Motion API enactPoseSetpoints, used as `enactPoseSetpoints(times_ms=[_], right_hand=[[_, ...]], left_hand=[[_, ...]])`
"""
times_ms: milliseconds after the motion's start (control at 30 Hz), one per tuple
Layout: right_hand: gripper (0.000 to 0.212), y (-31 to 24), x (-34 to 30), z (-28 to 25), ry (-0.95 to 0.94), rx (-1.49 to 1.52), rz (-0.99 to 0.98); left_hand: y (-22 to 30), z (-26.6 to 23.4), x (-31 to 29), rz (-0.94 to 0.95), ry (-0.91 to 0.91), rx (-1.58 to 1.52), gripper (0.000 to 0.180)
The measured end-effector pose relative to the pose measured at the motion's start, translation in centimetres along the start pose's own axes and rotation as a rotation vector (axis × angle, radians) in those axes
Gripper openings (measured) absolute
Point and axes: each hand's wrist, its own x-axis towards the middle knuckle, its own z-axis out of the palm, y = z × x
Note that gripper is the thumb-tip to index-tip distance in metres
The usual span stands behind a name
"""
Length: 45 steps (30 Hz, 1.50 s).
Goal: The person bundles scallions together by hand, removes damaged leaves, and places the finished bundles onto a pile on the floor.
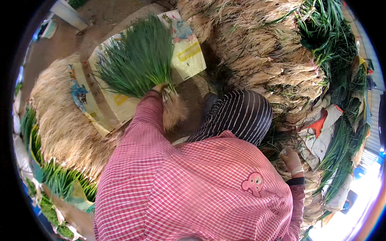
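Left arm extends forward in a red checked sleeve; left hand point(161, 89) is closed in a grip, mostly hidden. Right arm bends outward; right hand point(291, 160) reaches down, fingers hidden.

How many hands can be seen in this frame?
2. The left hand grips a bunch of green onions over the printed sack; the right hand rests in the rooty pile at right.

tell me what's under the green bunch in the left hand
A printed sack lies flat under the green bunch held by the left hand. What is beneath the sack is hidden.
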Motion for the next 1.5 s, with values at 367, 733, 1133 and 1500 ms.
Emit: enactPoseSetpoints(times_ms=[367,733,1133,1500], right_hand=[[0.03,0.7,-0.1,3.5,0.155,-0.107,0.051],[0.032,10.0,-6.1,14.1,0.262,0.066,0.227],[0.028,11.5,-10.8,19.3,0.207,0.163,0.336],[0.027,5.8,-3.5,14.8,-0.021,0.107,0.392]], left_hand=[[-1.2,4.2,-3.1,0.015,0.402,0.036,0.075],[-2.5,1.0,-3.5,0.103,0.649,1.204,0.058],[10.9,3.4,2.7,0.287,0.154,0.219,0.033],[18.1,10.6,5.7,0.12,0.614,0.957,0.074]])
